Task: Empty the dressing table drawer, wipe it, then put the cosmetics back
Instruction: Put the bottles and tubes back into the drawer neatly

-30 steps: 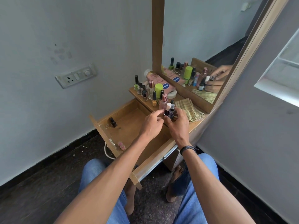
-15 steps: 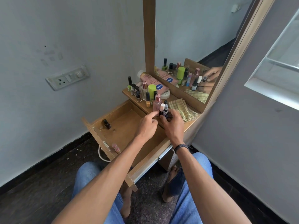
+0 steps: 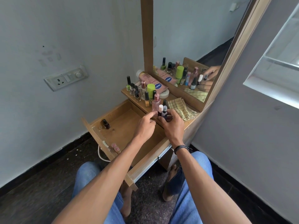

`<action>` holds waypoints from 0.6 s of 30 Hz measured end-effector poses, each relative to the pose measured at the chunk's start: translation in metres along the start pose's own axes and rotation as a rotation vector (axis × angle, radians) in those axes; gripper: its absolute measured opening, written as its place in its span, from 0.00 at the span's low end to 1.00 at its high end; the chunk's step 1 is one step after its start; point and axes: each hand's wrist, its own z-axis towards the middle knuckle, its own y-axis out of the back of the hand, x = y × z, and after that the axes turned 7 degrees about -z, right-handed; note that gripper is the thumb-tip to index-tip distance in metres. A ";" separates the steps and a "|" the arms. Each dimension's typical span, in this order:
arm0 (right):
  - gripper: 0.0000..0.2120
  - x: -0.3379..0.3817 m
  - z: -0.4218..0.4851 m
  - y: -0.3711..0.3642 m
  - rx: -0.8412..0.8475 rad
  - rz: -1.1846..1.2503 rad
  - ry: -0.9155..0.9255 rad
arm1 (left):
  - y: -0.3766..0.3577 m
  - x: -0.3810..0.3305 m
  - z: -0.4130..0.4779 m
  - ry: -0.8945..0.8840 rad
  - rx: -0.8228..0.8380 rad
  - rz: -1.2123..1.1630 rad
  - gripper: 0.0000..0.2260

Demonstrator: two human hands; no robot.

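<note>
Drawer [image 3: 123, 126]: pulled open, dark bottle [image 3: 106, 124] upright in its far-left corner.
Right hand [image 3: 171, 125]: grasping small bottles [image 3: 162, 111] at tabletop's near edge.
Left hand [image 3: 145, 125]: forefinger extended, touching those bottles.

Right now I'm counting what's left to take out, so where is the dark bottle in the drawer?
The dark bottle stands in the drawer's far left corner, beside the front panel, away from both hands.

I'm seeing the left hand [image 3: 145, 125] uncurling, its forefinger now reaching toward the small bottles [image 3: 162, 111] at the tabletop's front edge.
</note>
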 end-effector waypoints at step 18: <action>0.13 0.013 -0.031 -0.010 0.074 0.055 0.157 | 0.030 0.016 -0.031 -0.035 -0.189 -0.221 0.10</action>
